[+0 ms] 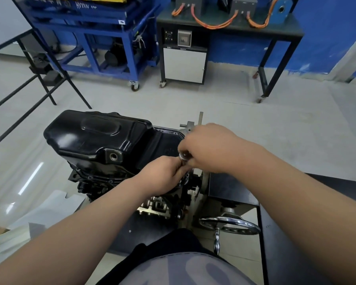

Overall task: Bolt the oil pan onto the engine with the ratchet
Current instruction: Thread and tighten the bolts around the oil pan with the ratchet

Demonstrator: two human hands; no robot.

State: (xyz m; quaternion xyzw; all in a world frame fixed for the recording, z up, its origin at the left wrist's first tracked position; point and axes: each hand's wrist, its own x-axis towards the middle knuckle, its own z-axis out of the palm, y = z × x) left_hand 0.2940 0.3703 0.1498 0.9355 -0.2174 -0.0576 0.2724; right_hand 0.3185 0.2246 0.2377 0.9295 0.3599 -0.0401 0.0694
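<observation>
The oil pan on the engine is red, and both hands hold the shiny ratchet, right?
No, the head view shows the oil pan on the engine is black, not red. The left hand and right hand do hold the ratchet.

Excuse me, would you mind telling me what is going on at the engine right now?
A person is working at the right-hand rim of the black oil pan, which sits on top of the engine. Both hands meet at the ratchet. The right hand grips its handle, and the left hand pinches the part just below its shiny head, apparently steadying it. The bolt itself is hidden under the hands.
</observation>
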